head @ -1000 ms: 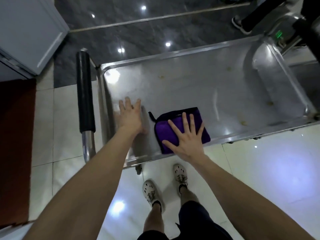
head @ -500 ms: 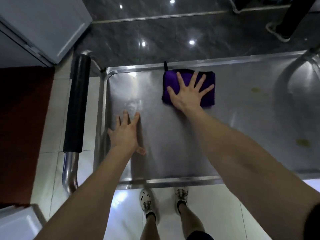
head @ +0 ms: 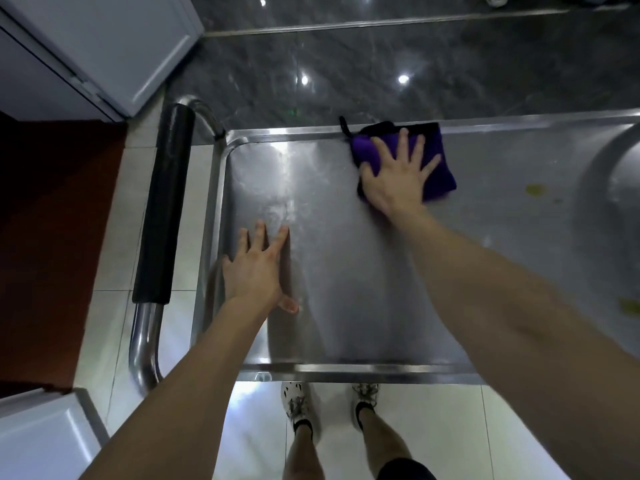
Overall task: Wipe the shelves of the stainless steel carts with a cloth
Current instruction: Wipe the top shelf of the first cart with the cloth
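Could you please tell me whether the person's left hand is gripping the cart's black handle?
No, the left hand rests flat on the steel shelf, apart from the black handle.

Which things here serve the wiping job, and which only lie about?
For the job: folded purple cloth under the right hand; stainless steel cart shelf, left hand resting on it; its yellowish stains.
Just about: black padded cart handle; white cabinet door.
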